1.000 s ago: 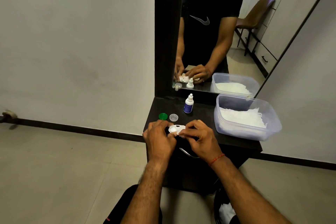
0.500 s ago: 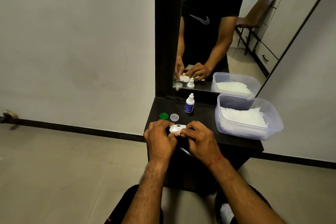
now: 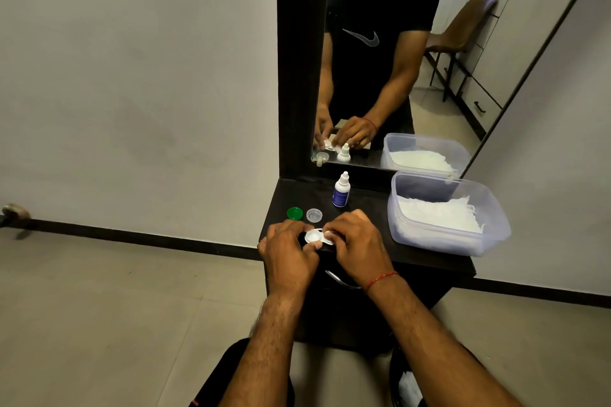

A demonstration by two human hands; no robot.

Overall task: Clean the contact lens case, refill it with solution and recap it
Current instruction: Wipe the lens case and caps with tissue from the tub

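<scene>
The white contact lens case (image 3: 314,236) is held over the front edge of the dark table (image 3: 370,208), both wells uncapped. My left hand (image 3: 288,251) grips its left end. My right hand (image 3: 355,243) pinches a small white tissue (image 3: 329,235) pressed into the case's right well. A green cap (image 3: 294,213) and a clear cap (image 3: 314,215) lie side by side on the table just beyond my hands. The white solution bottle (image 3: 341,190) with a blue label stands upright farther back, capped.
A clear plastic tub (image 3: 496,238) of white tissues sits on the table's right side. A mirror (image 3: 413,76) rises behind the table. A drawer handle (image 3: 340,281) shows below my right hand. Tiled floor lies to the left.
Both hands have stayed on the case. The right hand's fingers have shifted slightly, working the tissue in the well. The view has drifted a little.
</scene>
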